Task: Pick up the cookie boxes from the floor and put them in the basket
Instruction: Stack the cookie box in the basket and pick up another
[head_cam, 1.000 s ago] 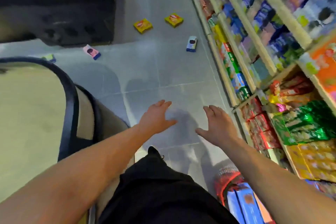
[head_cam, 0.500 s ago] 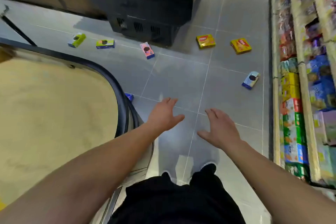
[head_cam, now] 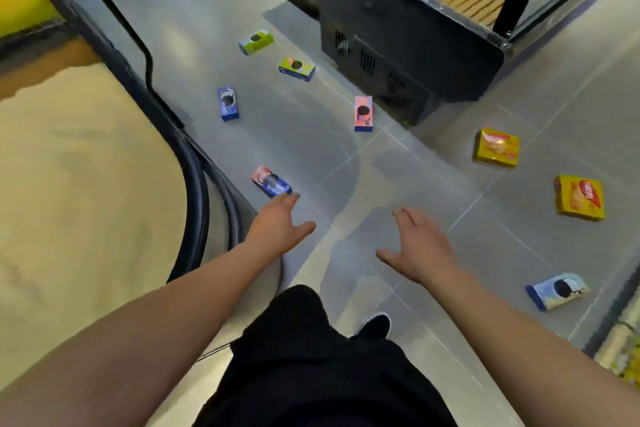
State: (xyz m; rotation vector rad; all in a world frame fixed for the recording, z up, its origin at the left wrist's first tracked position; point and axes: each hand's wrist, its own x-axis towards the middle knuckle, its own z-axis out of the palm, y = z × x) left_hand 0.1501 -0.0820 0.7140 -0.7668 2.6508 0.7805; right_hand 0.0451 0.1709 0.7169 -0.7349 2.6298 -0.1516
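Observation:
Several cookie boxes lie scattered on the grey tiled floor. A pink and blue box lies just beyond the fingertips of my left hand, which is open and holds nothing. My right hand is also open and empty, fingers spread above the floor. Farther off lie a blue box, two green boxes and a pink box. To the right are two yellow boxes and a light blue box. No basket is in view.
A curved dark-rimmed counter with a beige top fills the left side. A dark display freezer stands at the top right, close to the pink box. My black-clad leg and shoe are below the hands. A shelf edge shows at the far right.
The view has swung left and leaned lower, so the shelves on the right have left the frame and more boxes appear. Both hands stay open and empty, the left now near the pink and blue box.

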